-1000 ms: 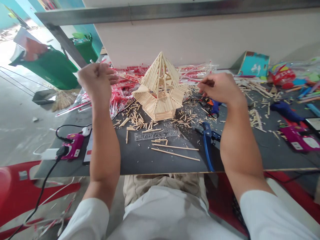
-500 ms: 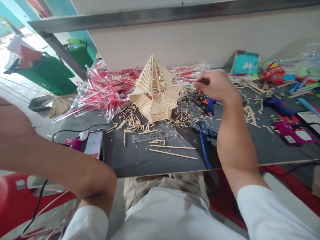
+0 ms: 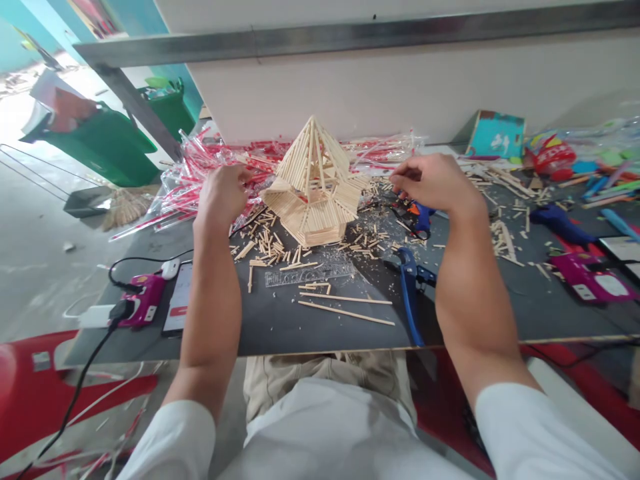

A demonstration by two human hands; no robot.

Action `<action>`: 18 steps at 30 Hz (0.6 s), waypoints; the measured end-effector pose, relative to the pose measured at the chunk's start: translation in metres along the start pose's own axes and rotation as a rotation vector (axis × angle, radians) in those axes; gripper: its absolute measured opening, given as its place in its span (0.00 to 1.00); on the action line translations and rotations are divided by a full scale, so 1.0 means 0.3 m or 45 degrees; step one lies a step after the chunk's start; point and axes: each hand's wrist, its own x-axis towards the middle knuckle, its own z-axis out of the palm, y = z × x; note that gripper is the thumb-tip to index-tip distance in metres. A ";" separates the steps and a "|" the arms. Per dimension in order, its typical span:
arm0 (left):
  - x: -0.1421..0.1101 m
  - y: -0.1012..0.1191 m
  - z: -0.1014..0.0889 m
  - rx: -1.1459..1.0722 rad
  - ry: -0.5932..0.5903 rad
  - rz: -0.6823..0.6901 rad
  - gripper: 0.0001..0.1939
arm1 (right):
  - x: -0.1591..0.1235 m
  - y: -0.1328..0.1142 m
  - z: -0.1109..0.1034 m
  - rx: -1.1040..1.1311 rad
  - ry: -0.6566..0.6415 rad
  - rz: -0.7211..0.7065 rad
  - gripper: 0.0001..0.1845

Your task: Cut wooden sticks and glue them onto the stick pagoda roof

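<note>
A pointed model made of thin wooden sticks [image 3: 320, 220] stands on the table, with a cone-shaped stick roof above a flared base. Just left of it is my left hand [image 3: 223, 193], its fingers loosely bent toward the base and partly hidden by the back of the hand; I see nothing in them. My right hand [image 3: 433, 181] hovers to the right of the model, fingers loosely curled and apart, with nothing visible between them. Short cut sticks [image 3: 270, 243] lie around the model. Two long sticks [image 3: 345, 313] and a clear ruler [image 3: 310, 274] are in front of it.
Blue-handled cutters [image 3: 411, 300] lie near the front edge. Blue glue guns [image 3: 563, 223] rest at the right. Red-striped plastic wrappers [image 3: 187, 180] pile up at the back left. A phone [image 3: 176, 300] and a purple power strip [image 3: 147, 300] sit at the left, with cables.
My left hand has swung from the far left edge of view inward to the model's left side. My right hand stays nearly where it was. The model has not visibly moved.
</note>
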 end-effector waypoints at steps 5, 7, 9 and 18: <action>0.008 0.014 -0.036 0.159 0.213 -0.111 0.13 | -0.006 -0.007 -0.017 -0.014 -0.013 -0.017 0.07; 0.022 0.021 -0.049 0.184 0.352 -0.160 0.13 | -0.008 -0.010 -0.017 0.001 -0.014 -0.040 0.07; 0.043 0.027 -0.058 0.197 0.454 -0.173 0.14 | -0.010 -0.016 -0.016 -0.001 -0.002 -0.065 0.07; 0.157 0.106 0.043 -0.267 -0.225 0.407 0.32 | -0.015 -0.035 -0.015 -0.060 -0.034 -0.047 0.06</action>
